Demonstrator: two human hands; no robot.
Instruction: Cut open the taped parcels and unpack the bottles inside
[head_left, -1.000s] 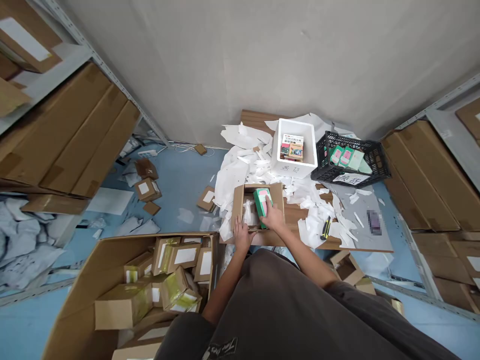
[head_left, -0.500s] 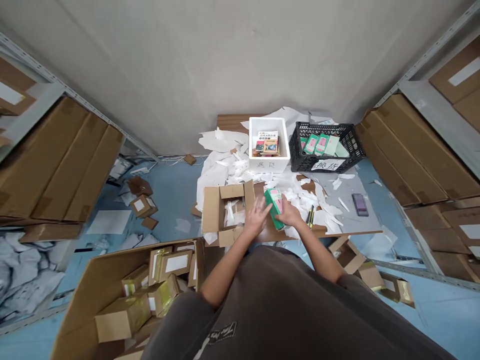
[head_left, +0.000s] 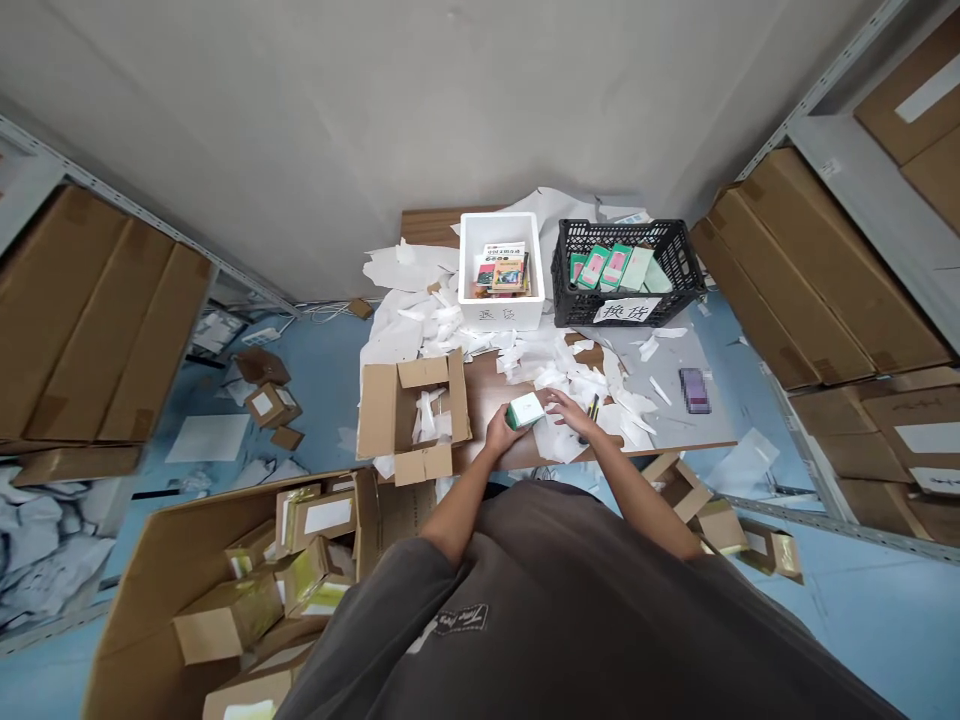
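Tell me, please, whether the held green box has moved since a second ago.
Yes, rightward against the white tub: the green box is out of the carton, in the left hand, before the tub's right half.

Illumination was even, diffuse and moderately bright; its direction could not be determined. The white tub [head_left: 526, 317] ranked among the brightest surfaces. Soft shading dulled the wall [head_left: 420, 110] behind and right of it. Wide-angle distortion stretched the stacked cartons [head_left: 94, 320] far to its left. Pixelation covered the purple object [head_left: 695, 391] to its near right. Print on the white-topped green box [head_left: 526, 410], in front of it, was illegibly small.
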